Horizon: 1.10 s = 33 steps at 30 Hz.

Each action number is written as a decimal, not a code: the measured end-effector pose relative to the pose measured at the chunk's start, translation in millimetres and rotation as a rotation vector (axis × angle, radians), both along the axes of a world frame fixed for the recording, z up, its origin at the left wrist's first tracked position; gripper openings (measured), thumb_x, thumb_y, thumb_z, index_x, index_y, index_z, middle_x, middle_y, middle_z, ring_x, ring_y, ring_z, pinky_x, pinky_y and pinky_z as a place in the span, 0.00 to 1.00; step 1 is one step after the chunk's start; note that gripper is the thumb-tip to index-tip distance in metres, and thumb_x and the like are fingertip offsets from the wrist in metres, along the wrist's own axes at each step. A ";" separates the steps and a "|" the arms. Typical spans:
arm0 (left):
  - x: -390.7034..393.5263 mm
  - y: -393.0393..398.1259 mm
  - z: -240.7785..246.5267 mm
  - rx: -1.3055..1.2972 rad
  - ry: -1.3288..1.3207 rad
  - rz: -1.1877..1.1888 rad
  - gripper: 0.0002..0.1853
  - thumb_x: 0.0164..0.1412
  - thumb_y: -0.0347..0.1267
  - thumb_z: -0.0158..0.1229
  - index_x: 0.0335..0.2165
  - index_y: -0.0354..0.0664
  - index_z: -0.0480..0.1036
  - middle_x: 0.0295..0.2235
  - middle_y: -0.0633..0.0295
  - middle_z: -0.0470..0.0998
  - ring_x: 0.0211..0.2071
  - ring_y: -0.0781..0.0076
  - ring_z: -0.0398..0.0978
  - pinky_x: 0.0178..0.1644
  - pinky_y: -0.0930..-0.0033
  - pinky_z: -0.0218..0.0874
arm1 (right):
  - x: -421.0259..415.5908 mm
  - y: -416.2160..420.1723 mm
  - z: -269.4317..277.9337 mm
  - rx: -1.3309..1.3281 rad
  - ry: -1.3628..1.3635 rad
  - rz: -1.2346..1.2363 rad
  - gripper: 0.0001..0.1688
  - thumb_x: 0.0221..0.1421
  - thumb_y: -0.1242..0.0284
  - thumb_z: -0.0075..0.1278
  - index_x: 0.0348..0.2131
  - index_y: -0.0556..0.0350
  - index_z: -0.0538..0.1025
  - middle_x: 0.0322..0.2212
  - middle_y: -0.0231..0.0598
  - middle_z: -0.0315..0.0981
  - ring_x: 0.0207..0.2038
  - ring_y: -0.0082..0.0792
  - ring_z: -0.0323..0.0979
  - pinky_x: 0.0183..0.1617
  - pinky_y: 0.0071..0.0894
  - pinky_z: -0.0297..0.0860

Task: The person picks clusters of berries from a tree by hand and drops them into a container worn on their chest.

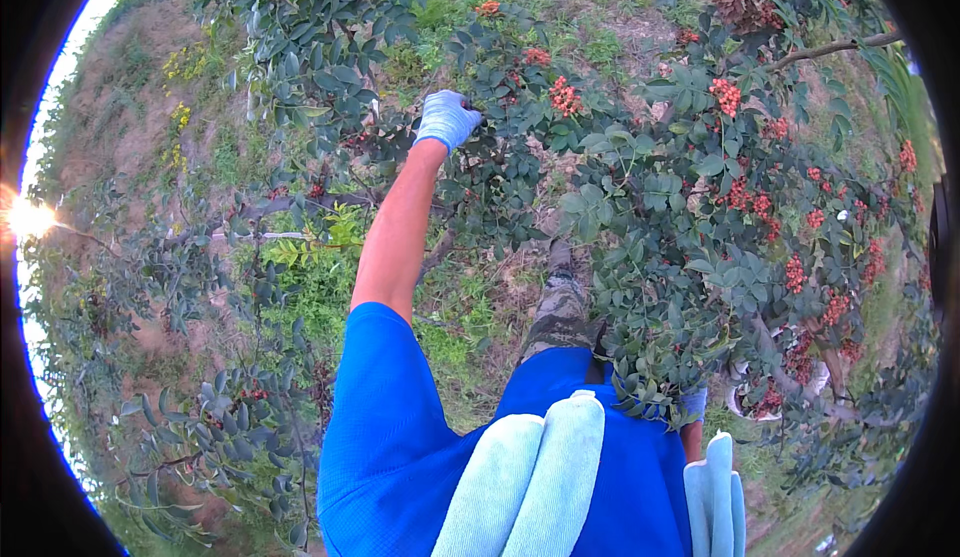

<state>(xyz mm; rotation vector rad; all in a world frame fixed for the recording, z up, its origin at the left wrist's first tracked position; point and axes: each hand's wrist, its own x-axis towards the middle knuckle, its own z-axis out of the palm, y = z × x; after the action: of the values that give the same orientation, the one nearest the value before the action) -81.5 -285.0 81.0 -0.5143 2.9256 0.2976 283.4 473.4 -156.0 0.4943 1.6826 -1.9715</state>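
Observation:
My left hand (pixel 448 119), in a pale blue knit glove, reaches forward into a shrub with dark green leaves (pixel 495 208). Its fingers curl inward beside a small dark item at the thumb, too unclear to name. A cluster of red berries (pixel 565 97), resembling Sichuan pepper, hangs just right of this hand. My right hand (pixel 694 402), also gloved, is low at my right side, largely covered by leaves; its fingers are hidden. Near it, behind branches, is a white container (pixel 739 396) with red berry clusters (pixel 769 399) showing at it.
More berry clusters (pixel 739 195) hang among branches on the right. A bare branch (pixel 836 48) juts out at upper right. Another shrub (pixel 232 429) grows at lower left. Pale ribbed fabric pieces (pixel 525 474) lie before my blue shirt. Low sun (pixel 30 218) glares at the left edge.

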 end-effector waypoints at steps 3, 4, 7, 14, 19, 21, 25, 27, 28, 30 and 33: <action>16.0 -27.9 -21.7 0.053 0.066 0.178 0.16 0.46 0.41 0.60 0.29 0.39 0.79 0.25 0.50 0.79 0.27 0.58 0.77 0.36 0.62 0.68 | -17.8 -27.9 20.4 0.158 0.041 0.093 0.24 0.54 0.85 0.42 0.52 0.59 0.66 0.48 0.41 0.70 0.47 0.33 0.70 0.53 0.32 0.67; 26.4 -32.2 -20.7 0.163 0.136 0.237 0.16 0.47 0.41 0.60 0.29 0.39 0.79 0.24 0.53 0.79 0.25 0.61 0.77 0.34 0.63 0.68 | -21.0 -41.4 33.5 0.271 0.033 0.090 0.25 0.53 0.86 0.43 0.52 0.59 0.65 0.47 0.40 0.70 0.46 0.33 0.70 0.52 0.32 0.67; 39.8 -35.2 -7.2 0.959 0.325 0.614 0.12 0.49 0.40 0.60 0.29 0.44 0.78 0.19 0.68 0.75 0.19 0.73 0.70 0.22 0.65 0.58 | -23.8 -63.3 58.3 0.518 0.057 0.186 0.26 0.53 0.84 0.46 0.52 0.58 0.66 0.47 0.40 0.70 0.45 0.34 0.70 0.51 0.33 0.66; 56.9 -38.1 19.0 1.737 0.643 0.928 0.10 0.51 0.41 0.57 0.27 0.49 0.70 0.23 0.62 0.75 0.22 0.68 0.71 0.19 0.61 0.61 | -16.7 -46.8 24.8 0.753 0.223 0.523 0.22 0.54 0.76 0.49 0.50 0.56 0.70 0.49 0.42 0.70 0.46 0.38 0.71 0.52 0.36 0.66; 33.3 -15.2 17.1 1.383 0.450 0.697 0.08 0.55 0.36 0.60 0.25 0.46 0.72 0.21 0.65 0.74 0.20 0.76 0.69 0.19 0.70 0.59 | 4.5 -21.2 1.9 0.692 0.141 0.493 0.22 0.57 0.71 0.45 0.51 0.55 0.70 0.50 0.43 0.69 0.51 0.39 0.67 0.56 0.37 0.62; 32.9 8.2 41.8 1.012 0.312 0.447 0.05 0.55 0.33 0.60 0.28 0.44 0.73 0.21 0.68 0.73 0.21 0.79 0.69 0.21 0.71 0.61 | -1.1 -33.1 15.9 0.748 0.144 0.529 0.22 0.58 0.70 0.44 0.52 0.55 0.69 0.51 0.42 0.68 0.52 0.37 0.66 0.58 0.38 0.60; 21.8 25.8 59.7 1.111 0.204 0.167 0.11 0.54 0.30 0.59 0.38 0.44 0.77 0.24 0.69 0.75 0.24 0.82 0.69 0.26 0.74 0.61 | -0.8 -43.9 34.9 0.086 -0.018 0.152 0.23 0.61 0.69 0.40 0.54 0.55 0.66 0.54 0.40 0.65 0.55 0.36 0.63 0.62 0.38 0.56; 17.8 26.3 62.0 1.128 0.098 0.253 0.13 0.54 0.29 0.57 0.40 0.46 0.78 0.26 0.68 0.77 0.26 0.82 0.70 0.26 0.75 0.62 | 1.7 -47.8 37.1 -0.280 -0.113 -0.114 0.23 0.62 0.70 0.38 0.55 0.55 0.64 0.55 0.39 0.64 0.56 0.35 0.63 0.63 0.37 0.55; 17.0 25.9 65.3 1.116 0.066 0.266 0.12 0.54 0.29 0.57 0.40 0.46 0.78 0.27 0.68 0.77 0.27 0.82 0.71 0.27 0.75 0.62 | 4.3 -49.6 37.0 -0.243 -0.101 -0.125 0.23 0.62 0.70 0.37 0.55 0.55 0.64 0.55 0.39 0.64 0.55 0.35 0.63 0.62 0.37 0.55; 15.9 16.1 60.1 1.028 0.007 0.277 0.14 0.52 0.28 0.57 0.40 0.46 0.78 0.28 0.67 0.78 0.29 0.80 0.72 0.31 0.74 0.66 | 5.7 -51.8 32.6 -0.174 -0.077 -0.116 0.23 0.63 0.70 0.37 0.55 0.56 0.64 0.55 0.40 0.65 0.55 0.35 0.64 0.62 0.36 0.56; 5.5 8.1 37.5 0.745 0.112 -0.050 0.18 0.50 0.27 0.57 0.43 0.45 0.77 0.29 0.69 0.78 0.30 0.77 0.73 0.36 0.74 0.66 | 17.0 -45.0 13.5 -0.226 -0.087 -0.180 0.22 0.63 0.70 0.36 0.55 0.56 0.64 0.54 0.40 0.65 0.54 0.34 0.65 0.61 0.35 0.58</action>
<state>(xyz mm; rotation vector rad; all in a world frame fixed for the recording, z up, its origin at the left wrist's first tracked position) -76.0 -276.8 118.5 -0.3038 2.6276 1.3586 300.4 428.3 -142.5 0.6554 1.3831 -2.2011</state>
